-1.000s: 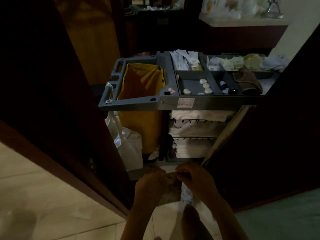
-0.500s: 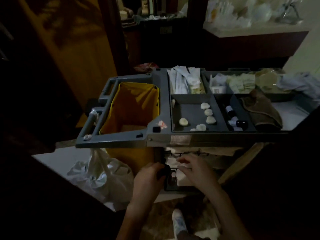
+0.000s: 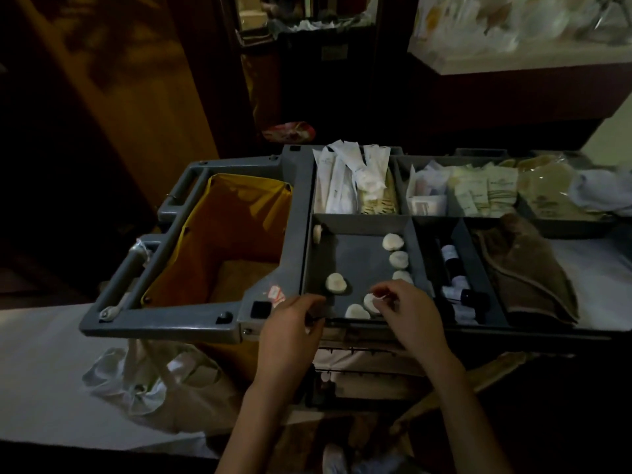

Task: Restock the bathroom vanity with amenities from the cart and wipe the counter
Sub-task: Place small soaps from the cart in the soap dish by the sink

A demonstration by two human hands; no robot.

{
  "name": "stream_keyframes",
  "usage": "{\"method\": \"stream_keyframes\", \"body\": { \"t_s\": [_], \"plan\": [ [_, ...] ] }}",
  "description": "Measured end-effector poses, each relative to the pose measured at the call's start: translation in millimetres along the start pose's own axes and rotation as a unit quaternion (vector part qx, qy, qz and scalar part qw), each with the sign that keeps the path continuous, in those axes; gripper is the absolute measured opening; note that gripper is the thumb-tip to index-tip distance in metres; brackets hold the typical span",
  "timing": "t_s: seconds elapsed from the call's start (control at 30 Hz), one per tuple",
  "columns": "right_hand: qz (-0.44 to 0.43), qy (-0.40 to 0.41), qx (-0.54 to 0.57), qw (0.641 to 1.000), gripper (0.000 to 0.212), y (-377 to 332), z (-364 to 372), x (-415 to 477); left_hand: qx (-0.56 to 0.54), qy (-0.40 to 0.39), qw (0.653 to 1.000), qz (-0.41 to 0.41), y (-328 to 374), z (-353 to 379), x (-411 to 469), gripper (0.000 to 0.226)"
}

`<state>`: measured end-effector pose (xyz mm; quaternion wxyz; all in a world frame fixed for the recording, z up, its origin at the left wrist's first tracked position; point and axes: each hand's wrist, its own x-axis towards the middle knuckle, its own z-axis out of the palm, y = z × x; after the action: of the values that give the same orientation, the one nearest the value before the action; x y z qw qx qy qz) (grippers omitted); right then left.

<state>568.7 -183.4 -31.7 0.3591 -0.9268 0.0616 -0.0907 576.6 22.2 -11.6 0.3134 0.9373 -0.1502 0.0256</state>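
Note:
A grey housekeeping cart (image 3: 294,206) stands before me, its top tray split into compartments. One compartment holds several round white soaps (image 3: 336,282). My right hand (image 3: 407,313) reaches into its front edge, and the fingertips pinch one soap (image 3: 367,302). My left hand (image 3: 290,323) hovers at the compartment's front left corner with curled fingers; what it holds, if anything, is hidden. Small dark-capped bottles (image 3: 451,261) lie in the narrow compartment to the right. White sachets (image 3: 342,179) and pale packets (image 3: 478,189) fill the rear compartments.
A yellow laundry bag (image 3: 219,234) hangs open in the cart's left frame, a white plastic bag (image 3: 143,378) below it. A brown cloth (image 3: 526,271) lies at the right. Folded white towels (image 3: 362,357) sit on lower shelves. Behind stand a dark bin (image 3: 318,63) and a pale shelf (image 3: 513,59).
I have stepped closer to the cart. Both hands rose from below the tray's front edge up to the soap compartment, and my right hand now reaches a soap.

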Motion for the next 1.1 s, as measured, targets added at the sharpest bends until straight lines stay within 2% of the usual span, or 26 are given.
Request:
{"method": "stream_keyframes", "body": {
  "t_s": [0.1, 0.27, 0.4, 0.5, 0.57, 0.67, 0.83, 0.9, 1.0, 1.1],
  "plan": [
    [0.001, -0.004, -0.015, 1.0, 0.018, 18.2, -3.8, 8.0, -0.021, -0.007, 1.0, -0.002, 4.5, 9.5, 15.4, 0.033],
    [-0.013, -0.004, -0.032, 0.999, 0.022, 29.3, -3.7, 18.4, -0.008, -0.068, 0.998, 0.012, 16.5, 36.2, 42.9, 0.038],
    [-0.019, 0.002, -0.066, 0.998, 0.027, 32.9, 0.4, 22.1, -0.004, -0.101, 0.995, -0.018, 26.1, 53.9, 63.4, 0.043],
    [-0.016, 0.017, -0.079, 0.997, 0.025, 33.1, 2.7, 22.9, 0.012, -0.119, 0.992, -0.039, 30.9, 70.6, 76.8, 0.038],
    [-0.019, 0.022, -0.078, 0.997, 0.025, 33.2, 3.7, 22.7, 0.039, -0.125, 0.991, -0.035, 32.8, 80.4, 83.0, 0.03],
    [-0.022, 0.029, -0.066, 0.997, 0.025, 33.4, 3.5, 21.6, 0.064, -0.143, 0.987, -0.034, 35.9, 87.4, 88.1, 0.033],
    [-0.025, 0.036, -0.042, 0.998, 0.028, 35.6, 2.1, 22.2, 0.043, -0.171, 0.984, -0.031, 36.4, 93.6, 93.3, 0.033],
    [-0.027, 0.039, -0.041, 0.998, 0.03, 36.4, 2.1, 22.2, 0.01, -0.166, 0.985, -0.04, 34.9, 96.7, 93.4, 0.029],
    [-0.032, 0.047, -0.035, 0.998, 0.027, 37.3, 2.4, 22.7, -0.028, -0.118, 0.991, -0.05, 33.6, 96.1, 91.6, 0.021],
    [-0.031, 0.051, -0.025, 0.998, 0.027, 38.1, 2.1, 23.1, -0.067, -0.088, 0.992, -0.054, 32.5, 92.8, 88.3, 0.021]
  ]
}}
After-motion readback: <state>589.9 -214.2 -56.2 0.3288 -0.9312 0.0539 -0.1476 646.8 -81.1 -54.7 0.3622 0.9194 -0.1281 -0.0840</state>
